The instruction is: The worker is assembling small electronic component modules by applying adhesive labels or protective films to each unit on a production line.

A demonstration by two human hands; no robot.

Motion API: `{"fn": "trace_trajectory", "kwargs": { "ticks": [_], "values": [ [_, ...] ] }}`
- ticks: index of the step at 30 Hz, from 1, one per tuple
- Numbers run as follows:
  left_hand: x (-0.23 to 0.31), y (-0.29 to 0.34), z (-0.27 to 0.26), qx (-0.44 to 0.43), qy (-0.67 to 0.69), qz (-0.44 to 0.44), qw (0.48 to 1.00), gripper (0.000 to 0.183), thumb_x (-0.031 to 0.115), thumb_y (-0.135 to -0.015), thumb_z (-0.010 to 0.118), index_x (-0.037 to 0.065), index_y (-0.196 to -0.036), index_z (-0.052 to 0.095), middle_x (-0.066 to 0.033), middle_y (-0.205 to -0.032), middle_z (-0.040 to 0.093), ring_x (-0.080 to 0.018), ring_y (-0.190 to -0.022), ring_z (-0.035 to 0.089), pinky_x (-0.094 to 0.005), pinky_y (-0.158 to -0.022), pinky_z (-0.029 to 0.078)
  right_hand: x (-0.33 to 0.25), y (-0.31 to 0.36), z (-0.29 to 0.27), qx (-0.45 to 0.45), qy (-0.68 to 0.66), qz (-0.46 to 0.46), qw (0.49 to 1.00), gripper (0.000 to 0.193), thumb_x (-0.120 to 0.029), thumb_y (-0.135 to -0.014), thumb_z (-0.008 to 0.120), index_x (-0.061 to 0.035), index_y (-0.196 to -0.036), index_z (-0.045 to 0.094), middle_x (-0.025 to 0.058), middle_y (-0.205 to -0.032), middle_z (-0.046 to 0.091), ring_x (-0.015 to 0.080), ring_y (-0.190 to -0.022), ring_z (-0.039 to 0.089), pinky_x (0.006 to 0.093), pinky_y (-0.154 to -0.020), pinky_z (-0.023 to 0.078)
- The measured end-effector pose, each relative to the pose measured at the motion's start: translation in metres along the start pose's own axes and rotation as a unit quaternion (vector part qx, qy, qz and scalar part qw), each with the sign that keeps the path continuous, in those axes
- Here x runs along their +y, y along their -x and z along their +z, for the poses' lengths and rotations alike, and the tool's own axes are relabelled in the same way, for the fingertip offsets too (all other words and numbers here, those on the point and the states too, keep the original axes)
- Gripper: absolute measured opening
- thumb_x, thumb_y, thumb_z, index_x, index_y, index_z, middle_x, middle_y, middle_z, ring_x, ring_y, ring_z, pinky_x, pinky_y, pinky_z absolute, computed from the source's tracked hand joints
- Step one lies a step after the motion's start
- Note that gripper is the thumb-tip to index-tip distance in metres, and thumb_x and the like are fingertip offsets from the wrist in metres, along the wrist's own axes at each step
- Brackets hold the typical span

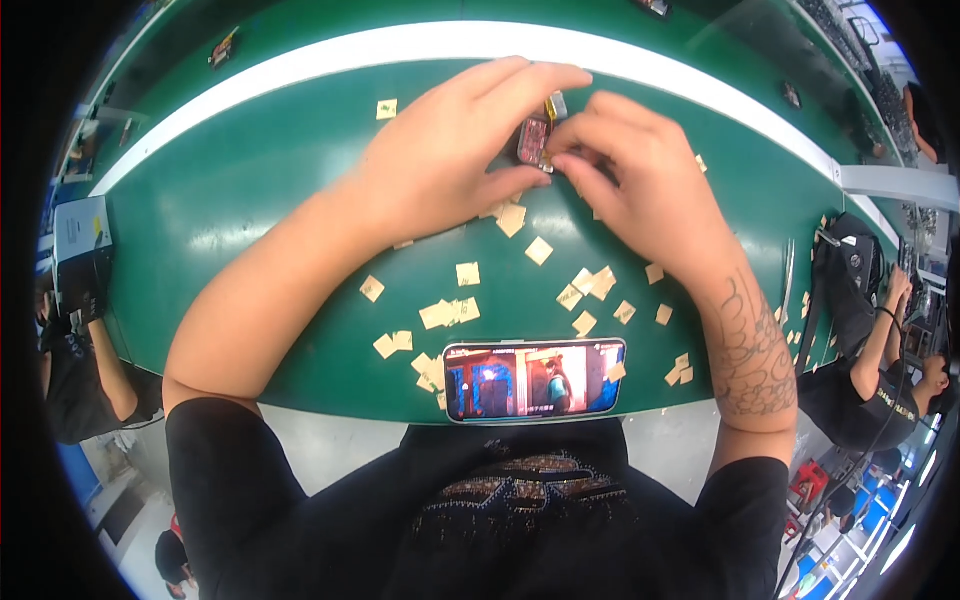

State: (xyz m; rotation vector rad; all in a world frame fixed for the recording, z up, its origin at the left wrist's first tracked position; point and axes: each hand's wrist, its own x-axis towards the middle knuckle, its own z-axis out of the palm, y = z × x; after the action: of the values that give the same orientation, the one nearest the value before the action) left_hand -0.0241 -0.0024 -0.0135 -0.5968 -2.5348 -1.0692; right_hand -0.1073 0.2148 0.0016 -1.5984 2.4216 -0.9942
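Between my hands, near the far side of the green table, is a small dark-rimmed device with a reddish, circuit-like face (534, 140). A yellow and silvery part (556, 105) shows at its far end. My left hand (435, 150) curves around the device, with its thumb at the near edge and its fingers reaching over the far end. At the device's near right corner, my right hand (635, 165) pinches with thumb and forefinger. Whatever is in that pinch is too small to make out. Small cream paper squares (539, 250) lie just below the hands.
A phone (535, 380) playing a video lies sideways at the table's near edge, with several more cream squares around it. Tweezers (787, 280) and a black bag (850, 265) are on the right. A white rail (480, 40) crosses the far side. Other people sit left and right.
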Motion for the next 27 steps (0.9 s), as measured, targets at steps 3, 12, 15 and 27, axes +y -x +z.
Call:
{"fn": "trace_trajectory", "kwargs": {
  "ticks": [3,12,15,27],
  "values": [
    [0.000,-0.001,0.001,0.005,-0.009,0.003,1.000,0.089,-0.005,-0.073,0.089,0.016,-0.152,0.057,-0.0073,-0.108,0.065,-0.0239,-0.091,0.063,-0.0360,-0.085,0.057,0.004,-0.001,0.007,0.023,0.014,-0.011,1.000,0.016,-0.005,-0.090,0.076,-0.0044,-0.104,0.068,0.0117,-0.098,0.066,0.0382,-0.085,0.070,0.0477,-0.072,0.057],
    [0.003,0.001,-0.001,-0.017,0.041,-0.015,0.999,0.081,-0.003,-0.076,0.086,0.013,-0.150,0.057,-0.0064,-0.104,0.068,-0.0243,-0.094,0.065,-0.0360,-0.083,0.056,0.003,0.004,-0.002,0.048,0.000,-0.015,0.999,0.014,-0.001,-0.090,0.072,-0.0043,-0.100,0.063,0.0122,-0.095,0.063,0.0377,-0.083,0.067,0.0462,-0.072,0.055],
    [0.008,0.006,0.002,-0.019,0.027,-0.014,0.999,0.083,0.000,-0.076,0.089,0.008,-0.151,0.054,-0.0111,-0.114,0.070,-0.0286,-0.105,0.066,-0.0394,-0.095,0.056,0.001,0.006,0.001,0.026,0.009,-0.004,1.000,0.016,-0.003,-0.089,0.075,-0.0052,-0.100,0.063,0.0116,-0.096,0.062,0.0377,-0.084,0.069,0.0470,-0.071,0.057],
    [0.014,0.001,-0.009,-0.062,-0.041,-0.029,0.997,0.067,0.005,-0.083,0.088,0.005,-0.144,0.060,-0.0127,-0.125,0.071,-0.0324,-0.105,0.068,-0.0425,-0.093,0.059,0.006,0.005,-0.004,-0.001,-0.064,0.024,0.998,0.014,0.002,-0.090,0.072,-0.0023,-0.101,0.065,0.0131,-0.095,0.062,0.0375,-0.085,0.068,0.0456,-0.073,0.056]
  ]
}}
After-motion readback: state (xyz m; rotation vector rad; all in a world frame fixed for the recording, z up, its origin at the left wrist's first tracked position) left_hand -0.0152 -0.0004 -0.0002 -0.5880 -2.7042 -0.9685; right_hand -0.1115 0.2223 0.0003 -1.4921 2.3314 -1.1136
